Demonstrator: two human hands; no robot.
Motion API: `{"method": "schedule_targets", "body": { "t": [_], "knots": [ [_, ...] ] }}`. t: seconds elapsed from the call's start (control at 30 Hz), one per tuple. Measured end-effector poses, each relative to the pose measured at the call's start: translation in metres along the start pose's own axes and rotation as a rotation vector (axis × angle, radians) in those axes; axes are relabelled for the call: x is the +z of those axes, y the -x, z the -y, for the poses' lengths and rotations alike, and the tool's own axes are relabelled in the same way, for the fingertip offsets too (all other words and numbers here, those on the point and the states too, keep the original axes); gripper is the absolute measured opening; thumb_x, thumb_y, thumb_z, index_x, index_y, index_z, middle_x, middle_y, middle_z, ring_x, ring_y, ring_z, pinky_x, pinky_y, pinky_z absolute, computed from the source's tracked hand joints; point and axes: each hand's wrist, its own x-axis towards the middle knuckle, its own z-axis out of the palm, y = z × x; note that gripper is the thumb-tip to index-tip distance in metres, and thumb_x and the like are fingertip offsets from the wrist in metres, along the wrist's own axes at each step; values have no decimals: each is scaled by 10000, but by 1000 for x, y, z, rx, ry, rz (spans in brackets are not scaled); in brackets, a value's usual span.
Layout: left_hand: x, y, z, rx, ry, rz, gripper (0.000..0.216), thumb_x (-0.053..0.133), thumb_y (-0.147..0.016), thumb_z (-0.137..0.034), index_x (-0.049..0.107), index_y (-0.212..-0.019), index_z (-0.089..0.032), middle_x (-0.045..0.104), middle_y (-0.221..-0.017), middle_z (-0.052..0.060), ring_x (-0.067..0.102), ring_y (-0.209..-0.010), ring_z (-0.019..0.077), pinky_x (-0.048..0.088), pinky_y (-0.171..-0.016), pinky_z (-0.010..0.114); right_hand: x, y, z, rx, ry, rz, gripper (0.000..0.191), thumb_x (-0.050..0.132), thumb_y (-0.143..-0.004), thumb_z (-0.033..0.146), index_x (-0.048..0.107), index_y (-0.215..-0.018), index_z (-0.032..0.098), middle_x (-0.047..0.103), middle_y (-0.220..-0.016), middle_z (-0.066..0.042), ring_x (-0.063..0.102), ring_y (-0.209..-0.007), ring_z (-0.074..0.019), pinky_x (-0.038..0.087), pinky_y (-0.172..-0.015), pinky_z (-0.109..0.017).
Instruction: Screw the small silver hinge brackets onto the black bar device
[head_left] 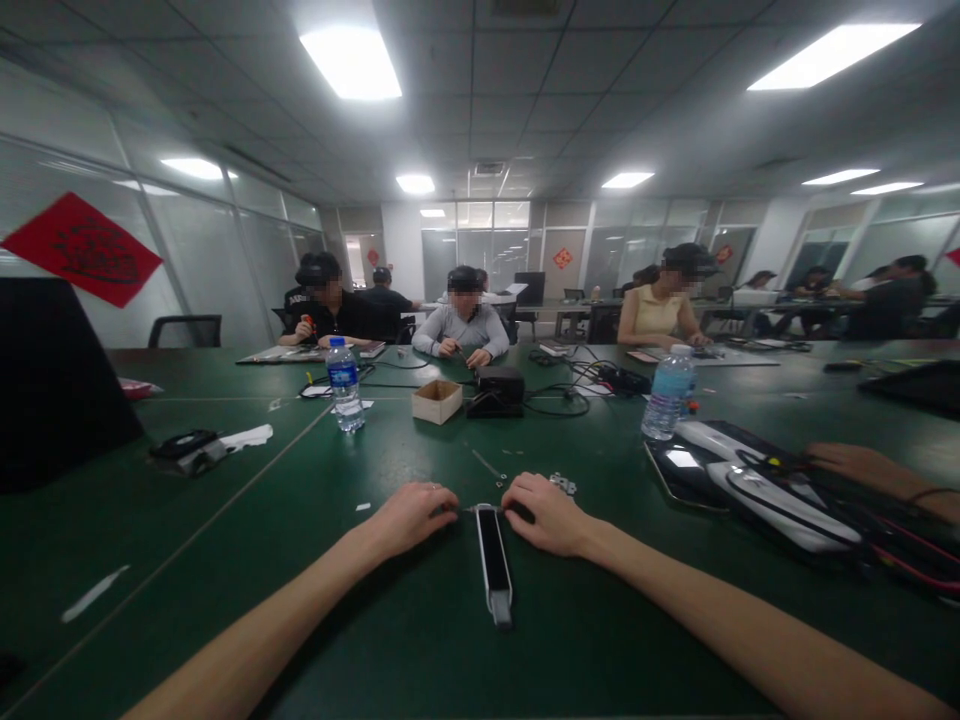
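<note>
A long narrow device [493, 560] with a white frame and a black strip along its face lies in front of me, its grey block end towards me. My left hand [418, 517] rests at the left of its far end, fingers curled and thumb drawn in. Opposite it, my right hand [546, 512] has bent fingers close against that far end. Whatever lies between the fingertips of either hand is too small or hidden to make out. Beyond the right hand are small metal parts [562, 484], and a thin strip [488, 463] lies farther off.
Ahead stand a small open box [437, 402], a black device [496, 392] and a water bottle [345, 388]. Another bottle [666, 395] stands right, by a tablet and white tools [784, 505] near another person's hand [855, 465]. A dark panel [60, 385] rises left. People sit opposite.
</note>
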Motion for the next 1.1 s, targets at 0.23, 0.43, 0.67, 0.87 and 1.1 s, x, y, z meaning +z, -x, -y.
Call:
{"method": "schedule_targets", "body": {
  "t": [0.23,0.43,0.67,0.87,1.1],
  "knots": [
    [5,-1,-5,-29,-32,-24,180,537,-933,-303,668,-1029,-224,700,-937,28,650,-856,197,479,-762,273,1,0,-1,8,-25,21,93,569,-850,142,638,-903,175,627,-896,-52,577,-838,-180,477,-759,-317],
    [12,-1,-6,9,-45,-77,210,489,-963,-286,659,-1072,-229,699,-945,31,651,-853,191,475,-786,278,-1,1,-1,4,-42,32,101,558,-870,150,639,-924,175,628,-915,-51,576,-848,-176,477,-777,-325],
    [15,-1,-10,2,-11,-77,197,490,-962,-259,651,-1071,-221,683,-968,30,644,-857,184,478,-770,271,-4,0,1,10,-53,42,108,552,-874,151,643,-929,173,628,-918,-54,575,-847,-177,483,-773,-327],
    [18,-1,-12,-5,37,-110,150,532,-933,-209,603,-1065,-218,641,-993,12,623,-877,164,471,-784,251,-2,0,0,4,-51,39,109,552,-870,147,644,-920,176,628,-902,-50,575,-842,-176,476,-766,-318],
    [18,-2,-16,-39,23,-94,237,534,-880,-167,558,-1110,-218,629,-955,6,612,-792,162,464,-717,251,5,0,-6,-16,-30,13,100,567,-847,139,645,-904,164,624,-893,-56,571,-842,-179,464,-776,-313]
  ]
}}
